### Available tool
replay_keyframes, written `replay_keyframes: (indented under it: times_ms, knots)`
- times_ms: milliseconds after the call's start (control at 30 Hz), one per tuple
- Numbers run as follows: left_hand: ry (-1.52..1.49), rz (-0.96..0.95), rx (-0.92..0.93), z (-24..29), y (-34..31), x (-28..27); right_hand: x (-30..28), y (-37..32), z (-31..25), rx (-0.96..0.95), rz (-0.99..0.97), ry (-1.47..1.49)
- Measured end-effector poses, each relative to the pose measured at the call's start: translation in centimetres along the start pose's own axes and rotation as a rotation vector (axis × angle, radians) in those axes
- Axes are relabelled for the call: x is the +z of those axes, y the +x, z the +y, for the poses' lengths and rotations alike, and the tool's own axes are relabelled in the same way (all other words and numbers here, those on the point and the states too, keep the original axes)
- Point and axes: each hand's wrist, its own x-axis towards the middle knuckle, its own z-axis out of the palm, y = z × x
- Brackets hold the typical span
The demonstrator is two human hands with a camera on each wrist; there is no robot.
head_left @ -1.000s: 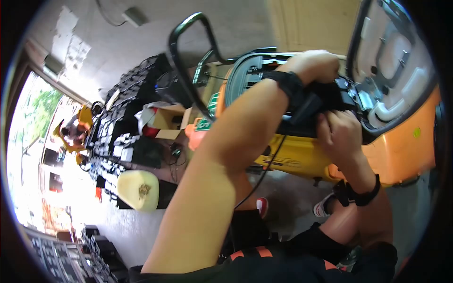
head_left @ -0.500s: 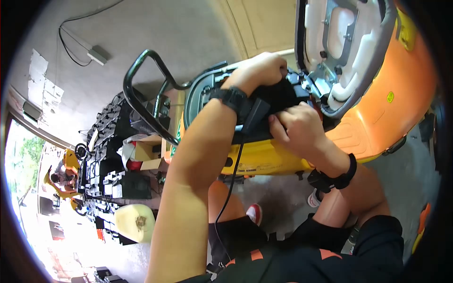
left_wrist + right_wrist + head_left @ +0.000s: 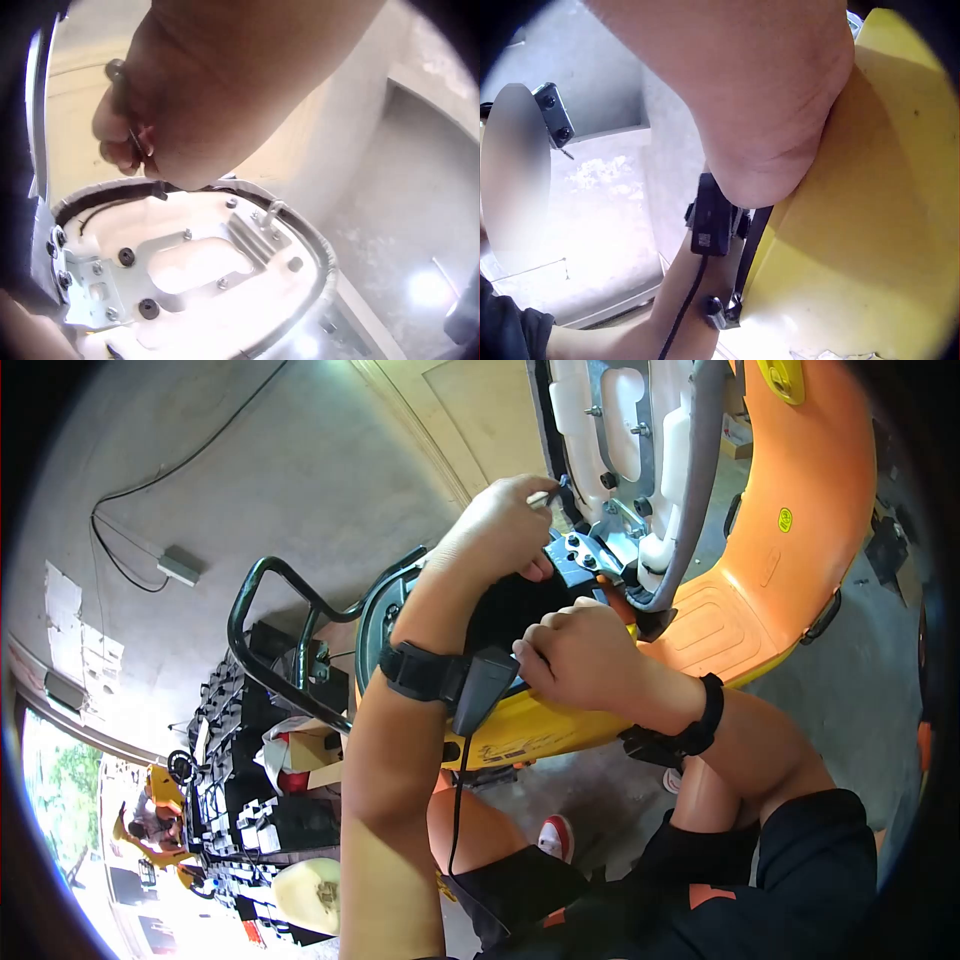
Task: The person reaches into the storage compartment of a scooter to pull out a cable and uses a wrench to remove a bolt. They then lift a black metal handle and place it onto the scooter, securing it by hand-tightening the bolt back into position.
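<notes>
My left hand [image 3: 495, 530] holds a thin dark rod-like tool [image 3: 118, 86] with a rounded end that sticks out of the fist. It is above the open seat compartment of a yellow and orange scooter [image 3: 700, 630], close to the raised seat [image 3: 625, 440]. The seat's pale underside carries a metal bracket and hinge [image 3: 610, 535], with bolts showing. My right hand [image 3: 585, 660] is at the compartment's near edge, fingers curled; I cannot tell if it holds anything there. Dark material [image 3: 510, 615] fills the compartment between the hands.
A black grab rail [image 3: 262, 665] stands at the scooter's rear. Black cases or parts [image 3: 225, 710] are stacked along the left, beside an open cardboard box [image 3: 318, 748] and a cream-coloured container [image 3: 308, 895]. A cable [image 3: 460, 810] hangs from my left wrist strap. Farther off is another yellow scooter [image 3: 160, 825].
My left hand has come up from inside the compartment toward the raised seat, and the tool's end now shows. The right hand stays near the compartment's edge. The head view has shifted.
</notes>
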Motion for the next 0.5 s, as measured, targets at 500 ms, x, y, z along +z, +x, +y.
replay_keyframes:
  times_ms: [500]
  knots:
    - [0.344, -0.101, 0.074, -0.71, 0.12, 1.22, 0.1, -0.26, 0.16, -0.014, 0.004, -0.016]
